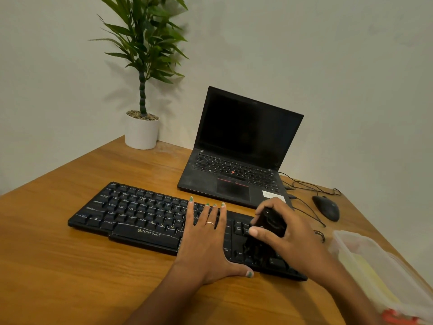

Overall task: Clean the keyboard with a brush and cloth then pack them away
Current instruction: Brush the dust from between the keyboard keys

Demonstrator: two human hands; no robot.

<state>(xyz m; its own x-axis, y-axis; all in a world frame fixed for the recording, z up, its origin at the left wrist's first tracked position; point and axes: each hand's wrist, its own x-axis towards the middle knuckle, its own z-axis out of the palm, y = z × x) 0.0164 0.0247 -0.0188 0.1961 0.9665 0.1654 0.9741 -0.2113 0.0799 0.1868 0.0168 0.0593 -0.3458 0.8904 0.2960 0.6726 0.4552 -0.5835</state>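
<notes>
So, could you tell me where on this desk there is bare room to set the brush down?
The wooden desk is bare in front of the black keyboard and left of the left hand; also between keyboard and white plant pot. It is crowded on the right: black laptop, cables, black mouse, clear plastic box.

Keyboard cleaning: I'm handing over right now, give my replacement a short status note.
Left hand: flat on the keyboard, steadying it.
Right hand: fingers grip the black brush, bristles down on the keys at the keyboard's right end.
Clear plastic container: on the table at right, something yellow inside, unclear whether it is the cloth.
Done: brushing under way.
Left: finish brushing, wipe with cloth, pack both away.
</notes>
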